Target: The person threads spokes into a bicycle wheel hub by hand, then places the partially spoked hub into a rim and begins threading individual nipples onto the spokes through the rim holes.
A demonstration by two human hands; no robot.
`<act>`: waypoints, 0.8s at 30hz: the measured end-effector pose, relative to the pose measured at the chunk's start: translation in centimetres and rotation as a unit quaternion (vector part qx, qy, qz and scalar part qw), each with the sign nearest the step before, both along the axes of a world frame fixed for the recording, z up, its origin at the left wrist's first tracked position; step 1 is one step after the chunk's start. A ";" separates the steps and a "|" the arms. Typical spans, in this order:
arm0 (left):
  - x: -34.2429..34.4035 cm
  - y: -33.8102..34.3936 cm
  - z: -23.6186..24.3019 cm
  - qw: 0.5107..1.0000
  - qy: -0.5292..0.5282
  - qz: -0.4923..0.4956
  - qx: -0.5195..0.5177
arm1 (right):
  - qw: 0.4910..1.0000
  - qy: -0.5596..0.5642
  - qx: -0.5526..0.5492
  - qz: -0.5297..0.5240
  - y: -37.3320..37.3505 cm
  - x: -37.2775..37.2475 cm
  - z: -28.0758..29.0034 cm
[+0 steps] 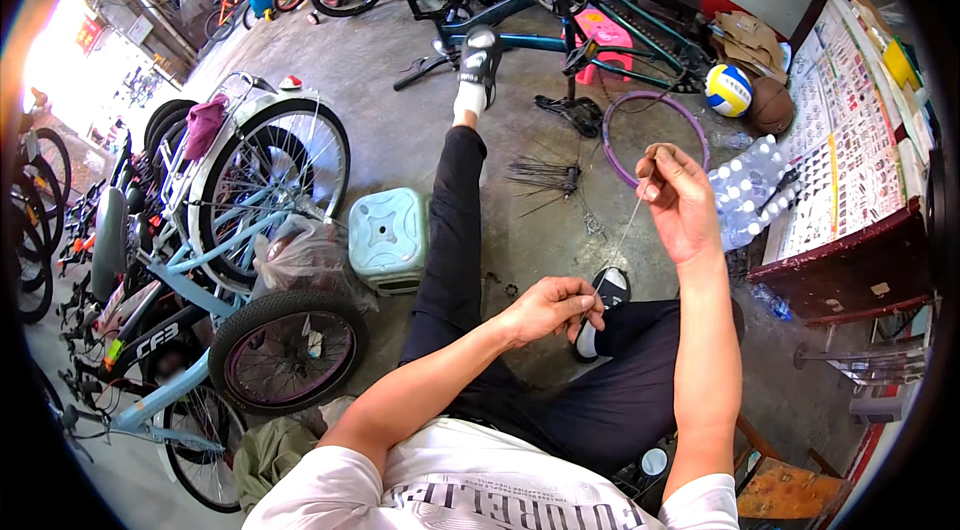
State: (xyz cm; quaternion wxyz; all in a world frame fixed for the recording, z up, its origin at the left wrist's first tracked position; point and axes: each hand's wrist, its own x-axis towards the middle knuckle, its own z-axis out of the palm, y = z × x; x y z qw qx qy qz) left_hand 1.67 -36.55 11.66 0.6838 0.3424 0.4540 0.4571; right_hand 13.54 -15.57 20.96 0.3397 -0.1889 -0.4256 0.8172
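A thin, shiny spoke (pixel 626 232) slants between my two hands above my lap. My right hand (pixel 683 205) is raised and pinches its upper end between thumb and fingertips. Lower and to the left, my left hand (pixel 552 310) is closed around the lower end, its fingers partly hiding it. On the floor ahead lies a wheel hub (pixel 570 180) with several dark loose spokes (pixel 535 173) spread around it. Beyond my right hand a bare purple wheel rim (pixel 607 135) rests on the floor. A small heap of metal bits (pixel 593 224) lies near the hub.
A light-blue stool (pixel 388 230) stands left of my outstretched leg, beside a loose tyred wheel (pixel 290 352) and parked bicycles (pixel 270 170). Ahead is an upturned green bicycle frame (pixel 520 38). To the right are a volleyball (pixel 728 90), a basketball (pixel 771 107) and bagged bottles (pixel 745 185).
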 end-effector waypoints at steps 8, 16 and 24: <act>-1.0 -1.0 -0.8 0.996 0.057 0.056 -0.046 | 0.986 -0.014 0.089 -0.144 2.1 -0.5 1.7; -4.1 -2.6 -13.1 0.935 0.176 0.231 -0.204 | 0.965 -0.038 0.136 -0.223 5.1 1.3 0.8; -4.4 -3.8 -24.6 0.881 0.283 0.119 -0.361 | 0.929 -0.226 0.185 -0.227 8.7 3.2 -3.4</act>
